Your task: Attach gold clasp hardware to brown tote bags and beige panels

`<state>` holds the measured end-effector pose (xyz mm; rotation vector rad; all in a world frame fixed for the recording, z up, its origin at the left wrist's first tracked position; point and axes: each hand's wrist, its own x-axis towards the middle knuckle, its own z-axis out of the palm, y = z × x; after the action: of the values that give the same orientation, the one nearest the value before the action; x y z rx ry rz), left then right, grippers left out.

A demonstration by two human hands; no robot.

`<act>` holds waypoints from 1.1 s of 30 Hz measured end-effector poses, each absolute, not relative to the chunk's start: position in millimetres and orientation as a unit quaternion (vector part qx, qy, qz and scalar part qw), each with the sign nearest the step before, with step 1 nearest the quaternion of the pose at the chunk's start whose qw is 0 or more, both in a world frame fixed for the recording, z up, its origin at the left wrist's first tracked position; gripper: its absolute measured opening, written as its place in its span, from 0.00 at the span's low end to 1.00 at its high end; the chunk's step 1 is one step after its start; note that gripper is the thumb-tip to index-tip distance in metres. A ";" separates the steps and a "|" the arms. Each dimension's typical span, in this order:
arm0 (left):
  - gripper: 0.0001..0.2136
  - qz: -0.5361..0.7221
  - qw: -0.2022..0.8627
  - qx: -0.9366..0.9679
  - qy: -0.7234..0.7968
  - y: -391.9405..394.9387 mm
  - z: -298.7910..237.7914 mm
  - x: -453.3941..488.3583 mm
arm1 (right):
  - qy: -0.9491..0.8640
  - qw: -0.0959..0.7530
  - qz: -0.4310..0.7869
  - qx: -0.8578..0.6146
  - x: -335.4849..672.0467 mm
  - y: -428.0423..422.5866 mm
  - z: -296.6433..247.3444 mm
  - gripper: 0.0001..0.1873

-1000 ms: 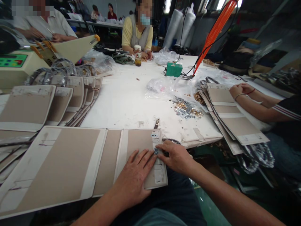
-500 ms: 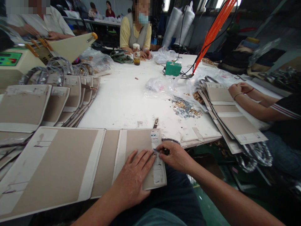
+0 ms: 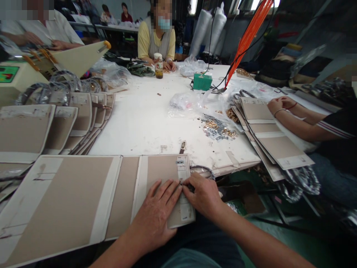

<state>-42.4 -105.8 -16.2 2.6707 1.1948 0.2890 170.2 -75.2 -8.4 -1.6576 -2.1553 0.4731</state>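
A long beige bag panel with white strips lies along the table's near edge. My left hand rests flat on its right section, fingers stretched out and holding nothing. At the white strip, my right hand has its fingers pinched together beside my left fingertips. A tiny dark piece shows between the two hands, too small to name. Higher on the same strip sits a small metal clip. A brown strap end with a gold buckle sticks out past the panel's far edge, and a wrapped handle curves out at its right.
Similar panels with wrapped handles are stacked at left and right. Loose gold and grey metal parts lie on the white table, near a plastic bag and a green box. Several co-workers sit around.
My right hand has curled in closer over the white strip, and its fingertips have come lower against it. My left hand stays flat on the panel. The whole view has shifted slightly.
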 end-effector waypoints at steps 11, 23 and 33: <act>0.39 0.101 0.112 0.900 0.409 -105.1 -16.1 -41.1 | -0.751 0.213 0.132 -0.611 160.2 -79.6 -23.8 0.03; 0.40 0.104 0.111 0.898 0.413 -106.6 -11.8 -40.0 | -0.722 0.270 0.178 -0.611 161.3 -78.7 -34.4 0.04; 0.40 0.107 0.096 0.901 0.410 -108.0 -13.3 -40.2 | -0.714 0.343 0.324 -0.517 179.6 -75.2 -23.9 0.10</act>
<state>-40.2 -108.0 -13.3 2.6679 1.2151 0.3164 179.6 -75.2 -23.9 -1.3430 -1.8562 0.8417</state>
